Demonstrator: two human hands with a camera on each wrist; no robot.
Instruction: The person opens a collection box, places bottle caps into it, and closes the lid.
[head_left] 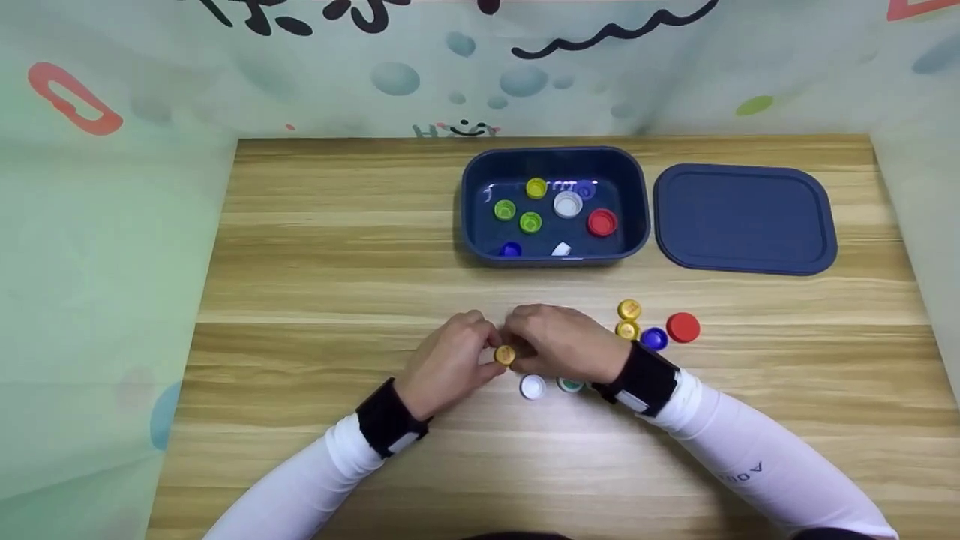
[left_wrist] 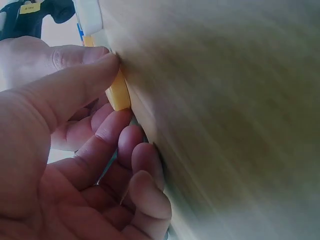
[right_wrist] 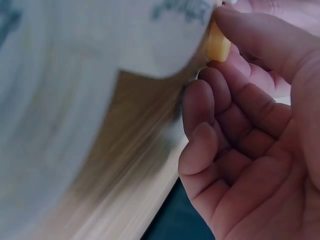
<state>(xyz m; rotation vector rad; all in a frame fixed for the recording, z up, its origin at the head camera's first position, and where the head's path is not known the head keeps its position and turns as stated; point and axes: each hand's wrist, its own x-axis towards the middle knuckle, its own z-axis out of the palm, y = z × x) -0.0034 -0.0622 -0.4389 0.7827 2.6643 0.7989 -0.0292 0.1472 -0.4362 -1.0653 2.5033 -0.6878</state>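
Observation:
A gold bottle cap (head_left: 505,355) is close over the table between my two hands. My left hand (head_left: 450,364) pinches it from the left with thumb and index finger; the cap's yellow side (left_wrist: 118,93) shows between them in the left wrist view. From the right, my right hand (head_left: 566,341) has thumb and index finger on the same cap (right_wrist: 218,44), its other fingers curled loosely. Just below the right hand lie a white cap (head_left: 532,387) and a green-and-white cap (head_left: 571,385), the latter partly hidden by the wrist.
Beyond my right wrist sit two gold caps (head_left: 629,309), a blue cap (head_left: 654,338) and a red cap (head_left: 683,327). A navy box (head_left: 555,261) behind the hands contains several coloured caps. To its right, its navy lid (head_left: 746,217) lies flat on the wooden table (head_left: 315,285).

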